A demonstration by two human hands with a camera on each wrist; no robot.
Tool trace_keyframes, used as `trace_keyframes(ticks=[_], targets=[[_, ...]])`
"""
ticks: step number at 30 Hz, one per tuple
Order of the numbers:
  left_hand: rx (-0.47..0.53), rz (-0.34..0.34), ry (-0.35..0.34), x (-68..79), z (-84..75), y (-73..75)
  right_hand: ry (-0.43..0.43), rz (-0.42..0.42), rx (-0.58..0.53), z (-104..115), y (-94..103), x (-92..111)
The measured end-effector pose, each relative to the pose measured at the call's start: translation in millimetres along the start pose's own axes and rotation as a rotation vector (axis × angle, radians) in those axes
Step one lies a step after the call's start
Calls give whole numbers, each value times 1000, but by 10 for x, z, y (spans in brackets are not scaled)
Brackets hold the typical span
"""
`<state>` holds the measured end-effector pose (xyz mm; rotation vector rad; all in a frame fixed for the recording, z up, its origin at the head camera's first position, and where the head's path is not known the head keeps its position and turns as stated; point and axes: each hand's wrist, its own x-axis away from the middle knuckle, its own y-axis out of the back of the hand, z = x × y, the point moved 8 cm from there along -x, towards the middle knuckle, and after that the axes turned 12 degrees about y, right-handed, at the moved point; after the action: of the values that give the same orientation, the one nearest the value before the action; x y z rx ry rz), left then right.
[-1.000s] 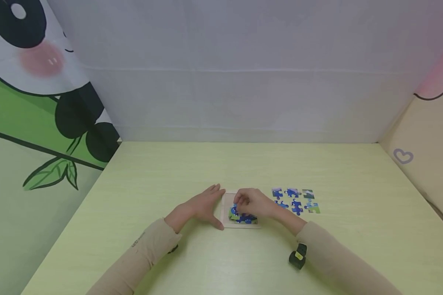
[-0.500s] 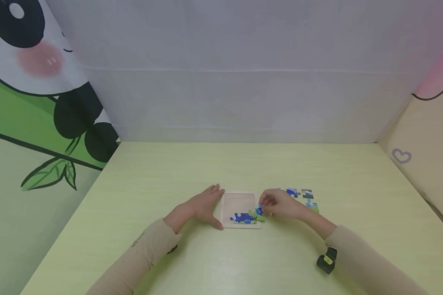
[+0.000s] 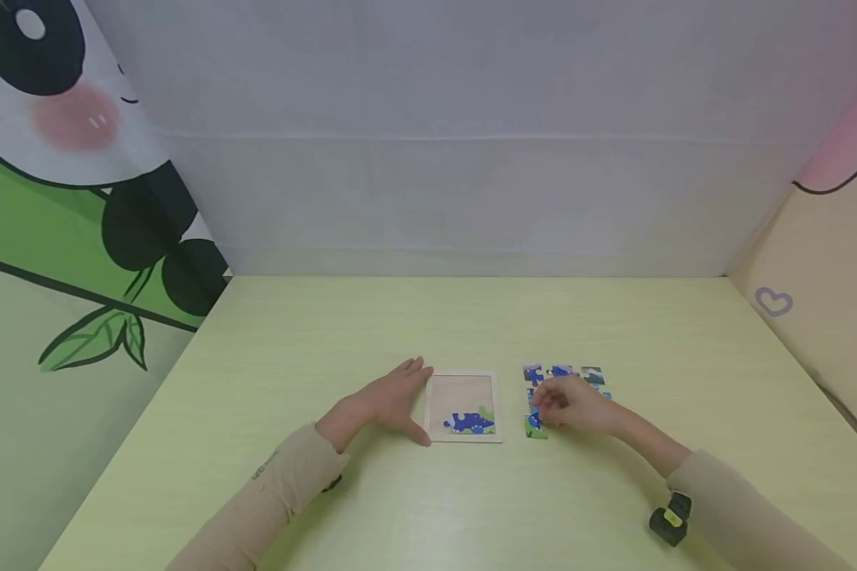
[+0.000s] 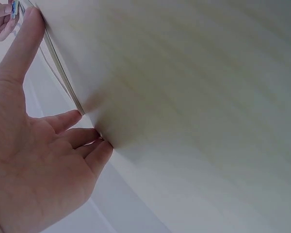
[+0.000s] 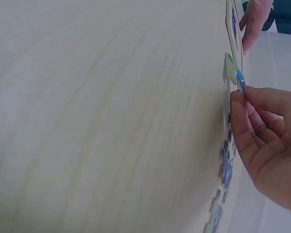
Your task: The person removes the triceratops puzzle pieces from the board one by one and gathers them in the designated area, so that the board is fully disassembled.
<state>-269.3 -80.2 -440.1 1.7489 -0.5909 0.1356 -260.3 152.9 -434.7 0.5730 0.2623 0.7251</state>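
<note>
My left hand [image 3: 382, 403] rests with spread, straight fingers against the left edge of a shallow wooden puzzle tray [image 3: 498, 408]. Joined blue and green puzzle pieces [image 3: 470, 423] lie in the tray's lower right part, and the rest of its bottom is bare. To the right of the tray, my right hand [image 3: 577, 406] pinches a green and blue puzzle piece [image 5: 232, 69] between thumb and fingertips. In the right wrist view this piece is tilted, close above the table. The left wrist view shows the left thumb and fingers [image 4: 63, 121] along the tray's side.
Loose puzzle pieces [image 3: 533, 373] lie in rows right of the tray, several of them partly covered by the right hand. The pale wood table [image 3: 328, 333] meets a grey wall at its back. Painted panels flank it on both sides.
My right hand has moved right, from over the tray to beside the loose pieces, carrying the green and blue puzzle piece out of the tray. The left hand has stayed at the tray's edge.
</note>
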Motion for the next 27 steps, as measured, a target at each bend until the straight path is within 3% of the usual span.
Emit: trace_keyframes(ticks=[4, 11, 18, 27], targets=[[6, 0, 3, -2, -1, 0, -6, -9, 41, -15, 20, 46], [6, -4, 8, 0, 0, 7, 98, -27, 77, 106, 51, 88], [17, -6, -1, 20, -18, 17, 4, -25, 129, 11, 56, 91], [14, -10, -6, 5, -11, 11, 9, -13, 147, -14, 62, 82]])
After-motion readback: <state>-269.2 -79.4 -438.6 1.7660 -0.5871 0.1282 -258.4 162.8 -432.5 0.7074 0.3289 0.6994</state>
